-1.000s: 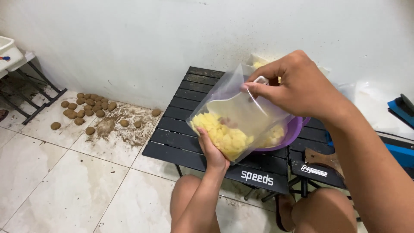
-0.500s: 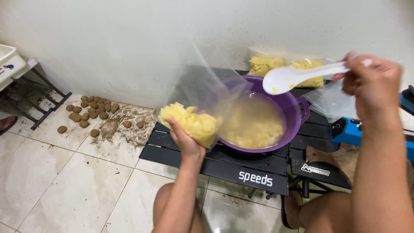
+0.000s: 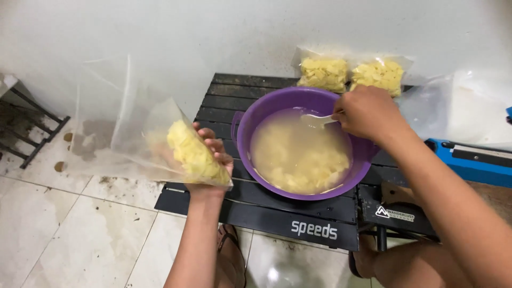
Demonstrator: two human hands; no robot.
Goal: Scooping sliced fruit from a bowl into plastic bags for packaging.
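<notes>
My left hand (image 3: 210,160) grips a clear bag (image 3: 154,144) of yellow pieces beside the desk (image 3: 256,101). My right hand (image 3: 368,112), closed on a white spoon (image 3: 316,120), dips into the purple basin (image 3: 266,112); I'd scoop next, draining carefully.

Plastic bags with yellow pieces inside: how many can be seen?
3. One bag is held in the left hand; two filled bags stand against the wall behind the purple basin.

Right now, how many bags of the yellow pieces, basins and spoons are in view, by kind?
Clear bags holding yellow pieces: 3, namely the held bag in the left hand, plus two filled bags behind.
Purple basin: 1
White spoon, in the right hand: 1
Total: 5
</notes>
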